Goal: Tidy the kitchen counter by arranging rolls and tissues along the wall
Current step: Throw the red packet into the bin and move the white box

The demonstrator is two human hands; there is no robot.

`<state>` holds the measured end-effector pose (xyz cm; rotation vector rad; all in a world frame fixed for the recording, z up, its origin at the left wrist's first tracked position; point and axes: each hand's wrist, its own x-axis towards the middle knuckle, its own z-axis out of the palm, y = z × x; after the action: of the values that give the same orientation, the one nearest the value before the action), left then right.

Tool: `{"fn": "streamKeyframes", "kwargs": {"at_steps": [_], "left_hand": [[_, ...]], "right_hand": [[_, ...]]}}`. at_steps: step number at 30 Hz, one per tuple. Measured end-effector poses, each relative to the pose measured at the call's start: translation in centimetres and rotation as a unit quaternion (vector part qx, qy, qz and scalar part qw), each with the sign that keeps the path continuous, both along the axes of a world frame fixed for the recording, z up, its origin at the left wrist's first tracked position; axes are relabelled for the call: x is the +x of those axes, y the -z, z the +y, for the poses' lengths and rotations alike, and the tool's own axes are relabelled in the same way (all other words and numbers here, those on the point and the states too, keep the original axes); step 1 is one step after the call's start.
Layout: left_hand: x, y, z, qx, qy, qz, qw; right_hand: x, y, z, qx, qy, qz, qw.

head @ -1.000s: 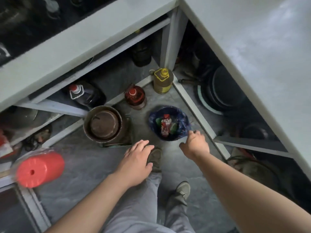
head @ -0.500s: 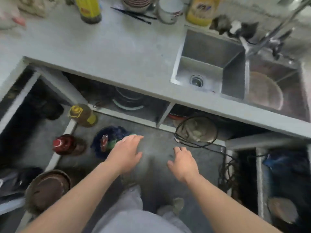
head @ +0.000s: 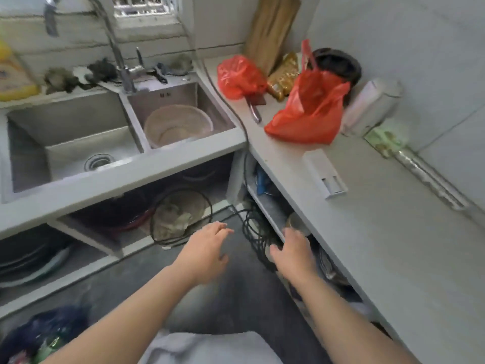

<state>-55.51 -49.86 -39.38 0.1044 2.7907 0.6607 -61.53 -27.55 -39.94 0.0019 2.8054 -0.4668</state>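
Against the wall [head: 420,61], 2 red bags [head: 309,111] [head: 240,77] crowd perhaps a roll [head: 372,106]; left hand [head: 204,256], right hand [head: 294,256] spread.

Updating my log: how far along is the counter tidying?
Looks done: white roll, green tissue pack and silvery roll sit against the wall. In hand: nothing; left hand and right hand hover open off the counter. Left: the white box sits mid-counter, apart from the wall.
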Motion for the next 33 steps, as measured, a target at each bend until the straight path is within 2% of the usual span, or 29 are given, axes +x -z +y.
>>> {"fn": "streamKeyframes", "kwargs": {"at_steps": [5, 13, 25, 30, 33], "left_hand": [[-6.3, -1.7, 6.5, 0.008, 0.077, 0.038, 0.996], [-13.5, 0.7, 11.7, 0.032, 0.144, 0.005, 0.989], [-25.9, 3.8, 10.1, 0.079, 0.136, -0.014, 0.987], [-28.7, 4.6, 9.9, 0.112, 0.133, -0.034, 0.984], [-29.7, 4.7, 10.8, 0.176, 0.097, -0.080, 0.976]], "right_hand": [[-2.9, -1.5, 7.5, -0.019, 0.105, 0.035, 0.994], [-8.5, -1.4, 11.9, -0.006, 0.188, 0.022, 0.982], [-25.1, 1.9, 10.2, 0.040, 0.200, -0.039, 0.978], [-27.2, 3.2, 10.6, 0.086, 0.220, -0.091, 0.968], [-27.0, 3.0, 10.9, 0.099, 0.240, -0.109, 0.959]]}}
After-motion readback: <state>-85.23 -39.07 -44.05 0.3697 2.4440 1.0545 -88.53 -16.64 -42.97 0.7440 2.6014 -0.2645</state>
